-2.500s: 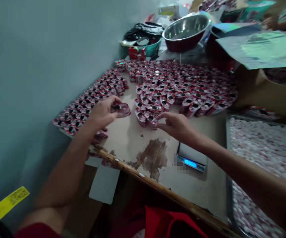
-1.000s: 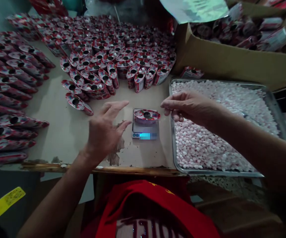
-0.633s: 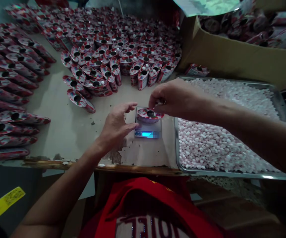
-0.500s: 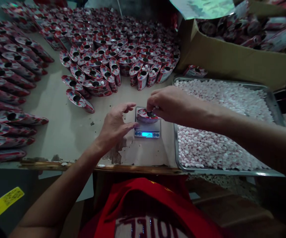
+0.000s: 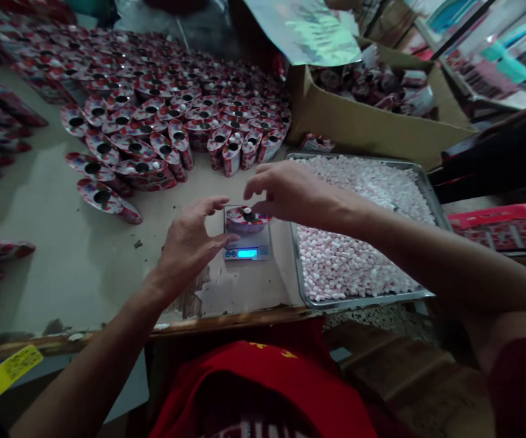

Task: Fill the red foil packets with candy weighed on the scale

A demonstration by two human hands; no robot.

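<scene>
A small red-and-white printed container (image 5: 247, 226) with a dark round opening stands on a digital scale (image 5: 247, 252) whose display glows blue. One white candy piece (image 5: 247, 210) shows at the opening. Just above and to the right of it is my right hand (image 5: 290, 191), its fingers loosely curled with a gap between fingertips and thumb, nothing visible between them. My left hand (image 5: 192, 234) is at the scale's left side, thumb and fingers spread around the container's left end without gripping it. The thumb tip overlaps the scale plate.
A metal tray (image 5: 297, 255) heaped with white candies sits right of the scale. Many similar containers (image 5: 153, 109) stand crowded at the back, others at the left. Behind the tray is a cardboard box (image 5: 367, 131) of containers. The wooden table edge (image 5: 244, 317) runs along the front.
The view has swung to the right. My right hand's fingers have lifted off the opening and loosened, and a white candy now shows there. My left hand keeps its place beside the scale.
</scene>
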